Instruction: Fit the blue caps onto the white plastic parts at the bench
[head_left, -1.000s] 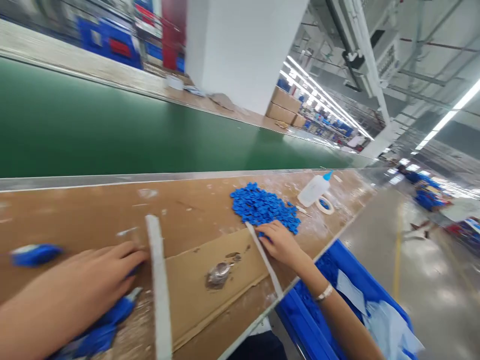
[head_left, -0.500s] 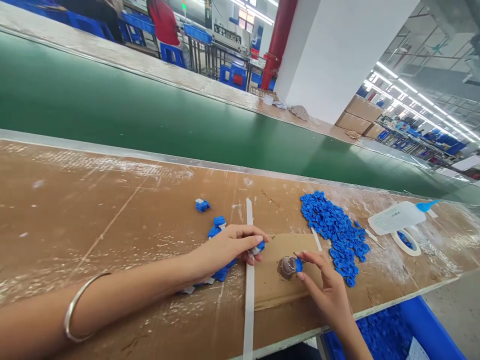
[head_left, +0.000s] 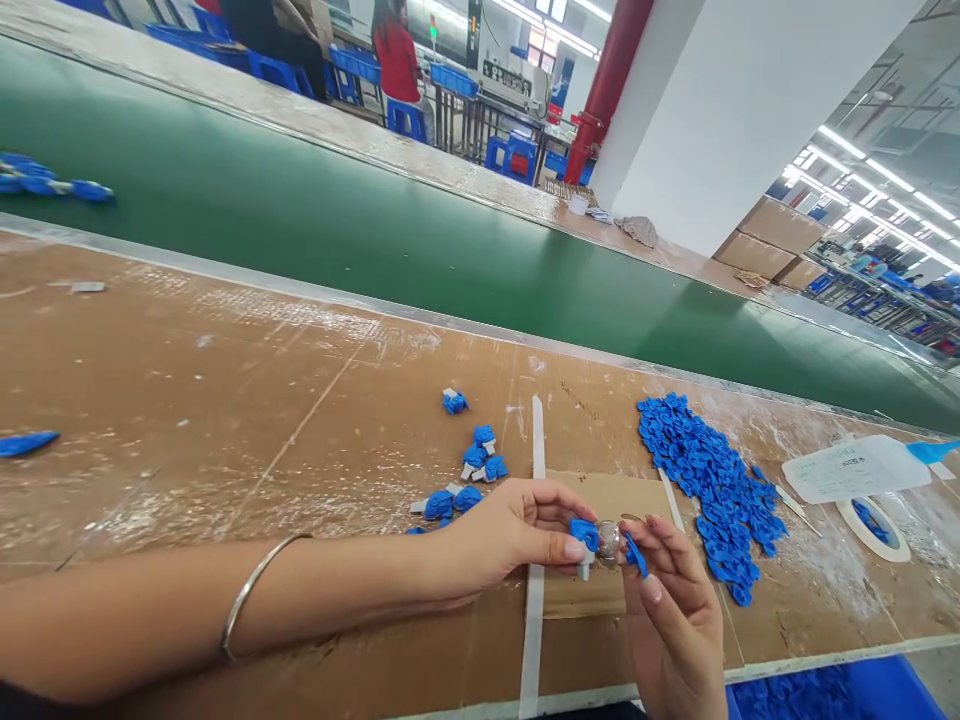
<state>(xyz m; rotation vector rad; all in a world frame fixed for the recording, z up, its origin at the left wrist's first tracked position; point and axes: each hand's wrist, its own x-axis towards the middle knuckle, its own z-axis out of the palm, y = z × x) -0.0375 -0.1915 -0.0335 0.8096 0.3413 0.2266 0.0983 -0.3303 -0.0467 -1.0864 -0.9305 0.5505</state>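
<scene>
My left hand [head_left: 529, 528] is closed on a small blue part with a pale grey tab [head_left: 584, 538], held between thumb and fingertips. Thumb and fingers of my right hand [head_left: 679, 590] pinch a thin blue disc-like piece [head_left: 636, 555], seen nearly edge-on. Between the two hands is a small see-through brownish cup [head_left: 609, 541], above the cardboard sheet [head_left: 600, 490]; the fingers partly hide its base. Several blue parts with grey tabs [head_left: 474, 458] lie beyond my left forearm. A heap of small blue pieces [head_left: 701, 470] spreads to the right of the cardboard.
A pale strip [head_left: 533, 640] runs along the cardboard's left side. At the right lie a white bottle with a blue nozzle [head_left: 855, 468] and a tape roll [head_left: 889, 545]. A green conveyor belt [head_left: 450, 260] crosses behind, carrying blue parts [head_left: 52, 180] at far left. Below the edge stands a blue bin [head_left: 892, 690].
My left hand has come across to the right, bringing its blue part beside the cup and close to my right hand. The view has swung left, so blue parts show on the belt.
</scene>
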